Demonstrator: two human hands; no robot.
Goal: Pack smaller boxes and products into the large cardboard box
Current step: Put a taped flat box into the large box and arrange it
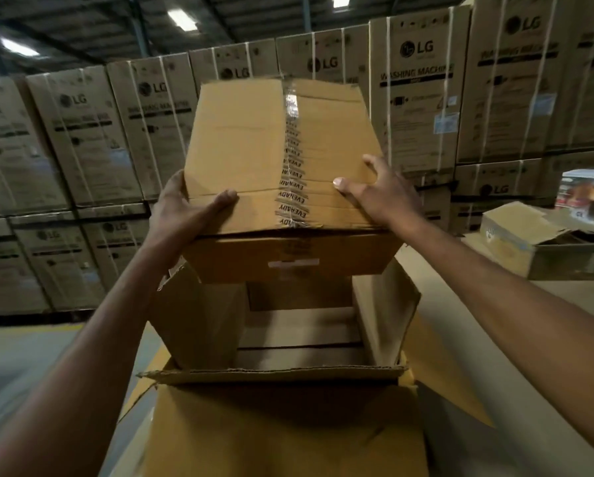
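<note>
I hold a taped brown carton (247, 146) with EVEREADY-printed tape down its middle, tilted in the air above the large open cardboard box (275, 425). My left hand (182, 208) grips the carton's near left corner, thumb on top. My right hand (374, 191) presses on its near right edge with fingers spread over the top. The large box's flaps stand up at the left (192, 321) and right (385, 304), and its inside shows a bare cardboard bottom.
A wall of stacked washing-machine cartons (423, 98) fills the background. At the right, on a cardboard-covered surface, lies an open torn carton (543, 242) with a colourful printed product box (584, 191) behind it. Grey floor with a yellow line lies at the left.
</note>
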